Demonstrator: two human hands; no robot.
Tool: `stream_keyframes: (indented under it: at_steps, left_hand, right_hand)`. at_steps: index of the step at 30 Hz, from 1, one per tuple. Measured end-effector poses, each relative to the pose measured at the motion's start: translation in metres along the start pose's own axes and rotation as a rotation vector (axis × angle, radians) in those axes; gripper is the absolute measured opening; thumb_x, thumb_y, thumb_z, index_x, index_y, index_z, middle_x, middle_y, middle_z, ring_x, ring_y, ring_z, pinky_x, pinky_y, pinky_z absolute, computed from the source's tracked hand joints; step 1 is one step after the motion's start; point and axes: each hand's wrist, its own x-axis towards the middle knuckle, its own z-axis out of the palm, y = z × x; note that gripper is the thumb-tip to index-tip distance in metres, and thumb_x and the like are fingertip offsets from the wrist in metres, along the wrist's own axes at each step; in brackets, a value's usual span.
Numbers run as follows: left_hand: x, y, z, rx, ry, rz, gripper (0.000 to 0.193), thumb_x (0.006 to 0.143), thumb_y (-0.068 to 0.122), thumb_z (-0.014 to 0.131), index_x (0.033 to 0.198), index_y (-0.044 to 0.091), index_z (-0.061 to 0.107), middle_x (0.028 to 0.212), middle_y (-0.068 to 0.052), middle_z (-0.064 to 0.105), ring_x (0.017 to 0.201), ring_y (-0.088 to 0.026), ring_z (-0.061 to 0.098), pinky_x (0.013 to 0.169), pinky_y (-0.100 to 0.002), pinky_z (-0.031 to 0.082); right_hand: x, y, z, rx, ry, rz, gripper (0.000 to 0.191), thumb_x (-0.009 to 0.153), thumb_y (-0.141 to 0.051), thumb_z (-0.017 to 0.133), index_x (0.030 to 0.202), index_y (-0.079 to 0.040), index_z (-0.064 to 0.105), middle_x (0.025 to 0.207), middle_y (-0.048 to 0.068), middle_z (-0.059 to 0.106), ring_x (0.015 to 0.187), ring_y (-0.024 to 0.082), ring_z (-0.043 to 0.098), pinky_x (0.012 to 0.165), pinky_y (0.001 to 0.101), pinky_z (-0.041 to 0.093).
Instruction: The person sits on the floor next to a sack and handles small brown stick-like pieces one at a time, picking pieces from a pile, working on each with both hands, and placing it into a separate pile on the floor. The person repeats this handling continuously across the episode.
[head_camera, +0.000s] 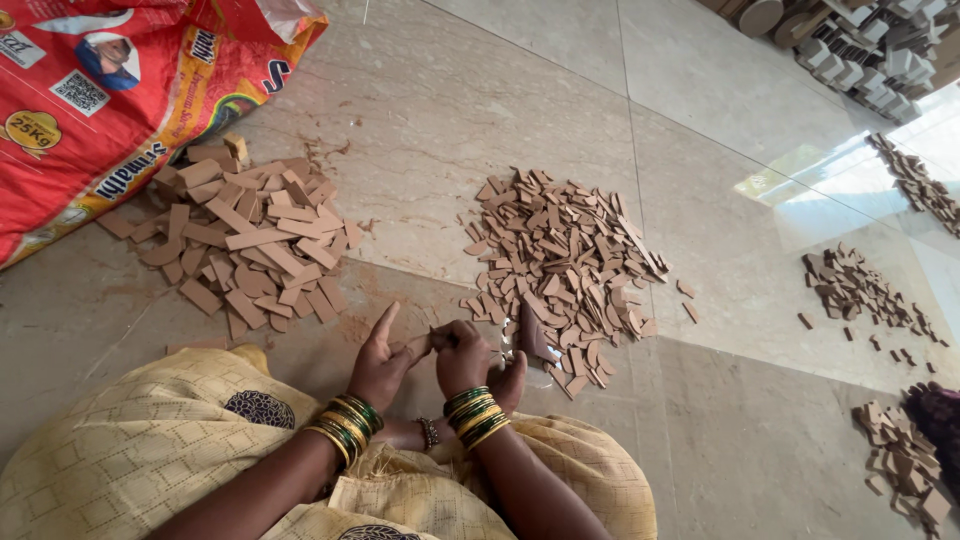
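Pinching one small brown piece (420, 345) together, both hands, left (380, 365) and right (463, 358), meet above the floor (420, 120).

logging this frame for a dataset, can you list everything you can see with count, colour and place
sack: one, red with printed panels, top left on the floor
large wooden pieces: one heap, brown, beside the sack
small wooden pieces: one heap, brown, centre, in front of the hands
small piece: one, brown, held between both hands
scattered heaps: several, brown, along the right side
stacked wooden blocks: one pile, pale, top right
floor: beige stone tiles
garment: yellow patterned, bottom
bangles: green and gold, both wrists
left hand: fingers on the small piece
right hand: fingers on the small piece
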Motion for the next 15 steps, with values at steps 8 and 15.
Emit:
stream_keyframes:
  at_steps: [8,15]
  left_hand:
    - [0.001,-0.0011,-0.0029,-0.055,0.01,0.018,0.085,0.089,-0.007,0.053,0.164,0.007,0.017,0.071,-0.001,0.057,0.061,-0.005,0.05,0.061,-0.022,0.049]
    - [0.0013,0.0001,0.0003,-0.198,-0.004,-0.032,0.091,0.083,-0.009,0.049,0.161,0.011,0.007,0.096,-0.009,0.074,0.082,-0.009,0.069,0.078,-0.025,0.058]
  right_hand:
    - [-0.0026,-0.0087,-0.0058,-0.086,-0.035,-0.089,0.012,0.078,0.006,0.068,0.084,-0.002,0.075,0.087,0.012,0.073,0.077,0.028,0.073,0.068,0.0388,0.057]
    - [-0.0024,-0.005,0.0006,0.101,-0.091,-0.108,0.013,0.079,0.007,0.063,0.084,-0.001,0.073,0.087,0.013,0.071,0.077,0.027,0.074,0.068,0.0348,0.061]
